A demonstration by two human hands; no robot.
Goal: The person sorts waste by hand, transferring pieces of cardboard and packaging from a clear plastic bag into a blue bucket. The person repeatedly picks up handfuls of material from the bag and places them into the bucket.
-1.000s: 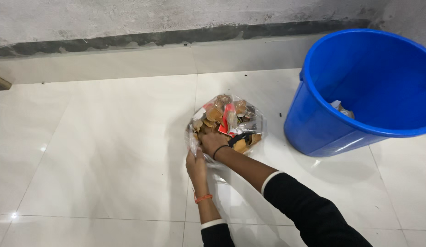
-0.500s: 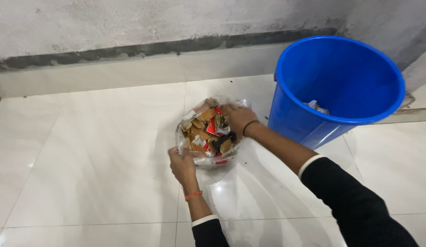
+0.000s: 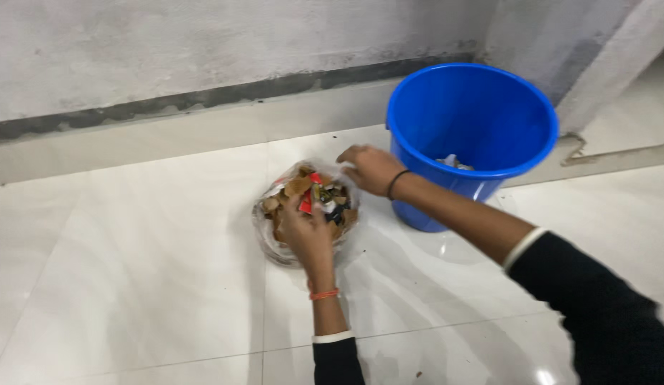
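While you've got both hands on it, here's what I'd watch, biggest thing first. That round blue plastic bucket (image 3: pixel 472 135) stands just to the right of your bag, near the grey wall, with some pale scraps at its bottom. It looks light, so a knock from your right forearm could tip or slide it on the glossy white floor tiles (image 3: pixel 132 271).

Next, the thin clear plastic bag (image 3: pixel 305 212) stuffed with brown scraps and red and dark wrappers sits on the tiles between your hands. The film looks flimsy; pull one edge too hard and I'd guess it tears or spills.

Your right hand (image 3: pixel 369 168) curls over the bag's upper right rim, fingers bent as if gripping the film. Your left hand (image 3: pixel 306 234) clasps the near edge from below, fingers closed on it.

Packaging-wise: small red wrapper bits near the top middle, a dark one beside them; anything printed is too small to make out.
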